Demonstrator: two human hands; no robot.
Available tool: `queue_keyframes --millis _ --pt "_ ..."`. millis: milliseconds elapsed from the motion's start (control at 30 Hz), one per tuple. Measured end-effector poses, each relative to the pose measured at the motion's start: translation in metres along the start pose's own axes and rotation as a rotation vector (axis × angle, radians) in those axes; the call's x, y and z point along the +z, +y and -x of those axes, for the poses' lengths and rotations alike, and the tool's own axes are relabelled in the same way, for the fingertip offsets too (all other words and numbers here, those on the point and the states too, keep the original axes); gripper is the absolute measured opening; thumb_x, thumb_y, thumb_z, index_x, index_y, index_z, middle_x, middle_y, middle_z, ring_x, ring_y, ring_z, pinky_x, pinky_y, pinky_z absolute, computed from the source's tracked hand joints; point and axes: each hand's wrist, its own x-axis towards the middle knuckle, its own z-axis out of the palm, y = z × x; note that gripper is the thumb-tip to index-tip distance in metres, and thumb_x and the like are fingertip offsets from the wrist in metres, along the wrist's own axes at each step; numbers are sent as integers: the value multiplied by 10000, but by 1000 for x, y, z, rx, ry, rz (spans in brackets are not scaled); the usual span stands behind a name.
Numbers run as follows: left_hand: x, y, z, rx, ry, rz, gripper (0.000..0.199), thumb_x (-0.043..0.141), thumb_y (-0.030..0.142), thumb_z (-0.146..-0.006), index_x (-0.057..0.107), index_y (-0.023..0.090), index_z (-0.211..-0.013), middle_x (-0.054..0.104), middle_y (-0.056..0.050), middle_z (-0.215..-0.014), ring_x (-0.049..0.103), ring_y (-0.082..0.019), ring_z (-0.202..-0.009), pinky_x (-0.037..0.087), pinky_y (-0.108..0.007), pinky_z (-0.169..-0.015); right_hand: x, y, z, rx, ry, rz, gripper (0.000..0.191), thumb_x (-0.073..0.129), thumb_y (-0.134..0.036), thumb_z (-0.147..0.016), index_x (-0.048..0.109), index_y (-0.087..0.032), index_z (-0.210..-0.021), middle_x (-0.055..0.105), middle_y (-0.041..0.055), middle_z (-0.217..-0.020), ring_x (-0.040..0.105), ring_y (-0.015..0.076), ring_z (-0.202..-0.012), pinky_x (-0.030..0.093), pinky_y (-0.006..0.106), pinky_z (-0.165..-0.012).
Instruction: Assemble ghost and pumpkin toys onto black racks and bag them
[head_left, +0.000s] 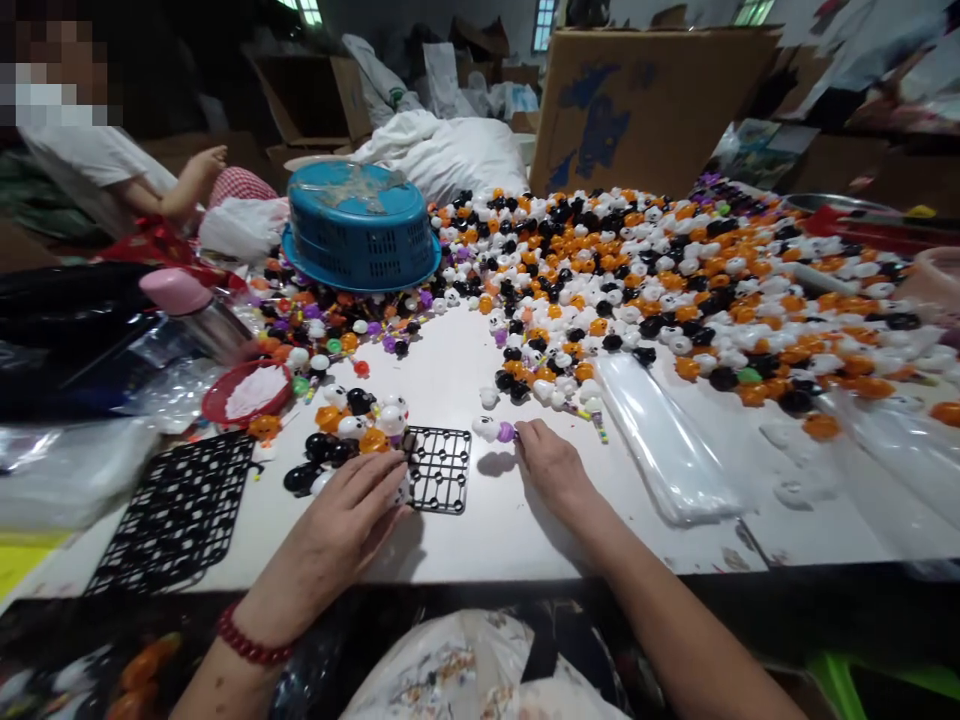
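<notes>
My right hand point(551, 460) pinches the purple end of a small skull-headed toy point(486, 428); the toy's white head points left, just above the tabletop. A black plastic grid point(441, 470) lies flat in front of me. Along the grid's left side is a cluster of orange, black and white character heads point(349, 425). My left hand point(352, 510) is curled at the cluster's near edge, with a white head point(403, 490) showing by its fingertips. The lower part of that piece is hidden.
A heap of orange, black and white toy heads point(600, 270) covers the back and right. A blue basket point(364, 235) sits upside down. Clear plastic bags point(667, 440) lie at right; stacked black grids point(176, 505), a red dish point(217, 395) and a bottle point(199, 310) at left. A person point(112, 160) sits beyond.
</notes>
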Motion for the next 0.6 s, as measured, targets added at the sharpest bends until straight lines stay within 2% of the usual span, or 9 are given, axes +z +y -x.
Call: queue_keyframes --millis 133,233,333,433,500,600 --pt "-1 1 1 -26 -24 1 443 620 142 -884 507 175 -1310 605 -145 -1287 549 -263 -1210 520 -456 -1017 -1 -28 -1 -58 -30 -126 214 435 -98 -929 628 -174 -983 613 92 -979 537 175 -738 350 280 -602" --pt "-1 2 1 -48 -37 19 455 619 149 -883 504 178 -1323 601 -147 -1299 546 -264 -1217 511 -472 -1029 2 -47 -7 -55 -43 -356 168 469 -154 -930 635 -166 -917 633 81 -914 557 176 -758 390 275 -651" --pt "-1 2 0 -53 -37 36 477 617 152 -882 498 188 -1342 599 -148 -1307 546 -267 -1225 514 -478 -1027 10 -70 -16 53 -122 -682 109 543 -220 -890 633 -166 -858 651 39 -797 560 164 -707 406 271 -645" --pt "-1 2 0 -51 -35 43 497 624 151 -876 494 187 -1354 600 -153 -1308 539 -269 -1237 512 -475 -1030 23 -93 -26 187 -213 -971 117 615 -262 -830 648 -155 -864 668 19 -765 577 157 -684 422 260 -623" --pt "-1 1 0 -53 -38 49 502 629 154 -873 493 183 -1356 596 -153 -1313 533 -268 -1241 505 -470 -1038 31 -104 -31 217 -240 -1057 130 640 -256 -800 661 -149 -872 681 21 -774 598 165 -712 437 261 -637" --pt "-2 1 0 -64 -52 51 504 629 162 -877 487 176 -1360 588 -150 -1324 523 -260 -1243 492 -459 -1053 38 -111 -36 170 -269 -1032 128 637 -192 -779 680 -157 -894 698 21 -799 612 172 -746 445 262 -669"
